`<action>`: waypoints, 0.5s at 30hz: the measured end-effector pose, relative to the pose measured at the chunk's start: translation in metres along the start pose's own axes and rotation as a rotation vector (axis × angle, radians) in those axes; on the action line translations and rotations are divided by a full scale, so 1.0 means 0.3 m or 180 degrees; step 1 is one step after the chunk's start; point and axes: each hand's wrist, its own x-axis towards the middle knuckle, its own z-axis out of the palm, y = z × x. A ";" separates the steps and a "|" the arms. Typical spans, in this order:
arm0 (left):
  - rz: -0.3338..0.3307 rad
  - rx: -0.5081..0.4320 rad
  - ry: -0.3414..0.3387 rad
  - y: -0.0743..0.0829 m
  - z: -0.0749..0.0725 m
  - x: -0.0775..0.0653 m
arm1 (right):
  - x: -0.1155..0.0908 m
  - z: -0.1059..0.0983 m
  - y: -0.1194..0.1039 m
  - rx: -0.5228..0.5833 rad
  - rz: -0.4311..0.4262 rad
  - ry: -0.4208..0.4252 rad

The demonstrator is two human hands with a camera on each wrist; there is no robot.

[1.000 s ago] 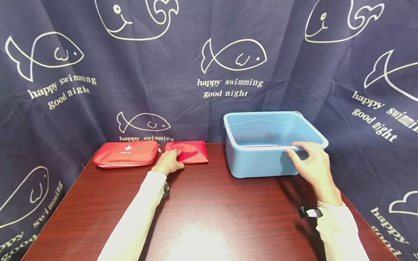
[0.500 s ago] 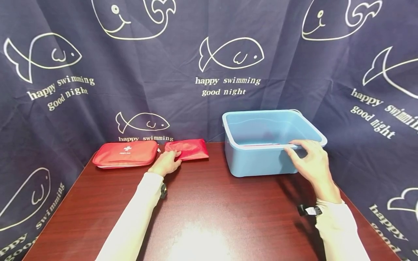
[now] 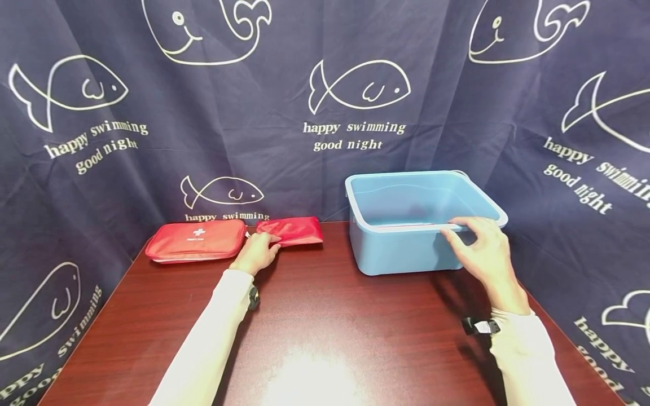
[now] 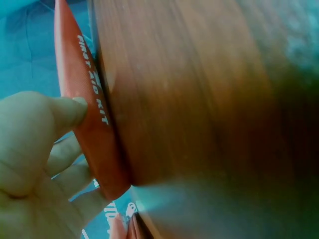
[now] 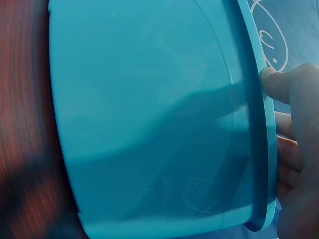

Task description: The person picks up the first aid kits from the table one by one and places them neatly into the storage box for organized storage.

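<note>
My left hand (image 3: pixel 256 252) pinches the left end of a flat red pouch (image 3: pixel 301 230) at the back of the table. White lettering on this pouch (image 4: pixel 92 89) reads FIRST AID KIT in the left wrist view; the thumb lies over its front, with fingers behind. At the right, my right hand (image 3: pixel 484 248) grips the front rim of a light blue plastic bin (image 3: pixel 406 254). The right wrist view has the thumb outside the rim and the other fingers over the inner side. A thin red strip shows inside the bin, mostly hidden by the front wall.
A red zipped first aid case (image 3: pixel 195 242) with a white cross lies just left of the pouch. The dark red wooden table (image 3: pixel 315 316) ends at a navy curtain (image 3: pixel 284 141) printed with white fish, which encloses the back and sides.
The pouch's front edge has risen and the pouch now leans more. My left hand has shifted slightly back and left with it. My right hand keeps its grip on the bin rim.
</note>
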 end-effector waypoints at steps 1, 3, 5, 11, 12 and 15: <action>0.0034 0.0021 0.0045 -0.001 0.003 0.001 | 0.000 0.000 0.001 0.0000 -0.0004 -0.0004; 0.0076 0.0057 0.0119 -0.002 0.006 0.003 | 0.000 0.000 0.002 0.0001 -0.0007 -0.0006; 0.0094 0.0070 0.0174 -0.001 0.008 0.003 | -0.001 0.000 0.004 0.0004 -0.0010 -0.0007; 0.0071 0.0151 0.0374 0.014 0.001 -0.001 | -0.002 0.001 0.009 0.0017 -0.0024 -0.0006; 0.0063 0.0170 0.0409 0.016 0.000 -0.001 | -0.001 0.001 0.010 0.0018 -0.0026 -0.0007; 0.0054 0.0198 0.0488 0.024 -0.004 -0.004 | -0.001 0.000 0.012 0.0025 -0.0026 -0.0005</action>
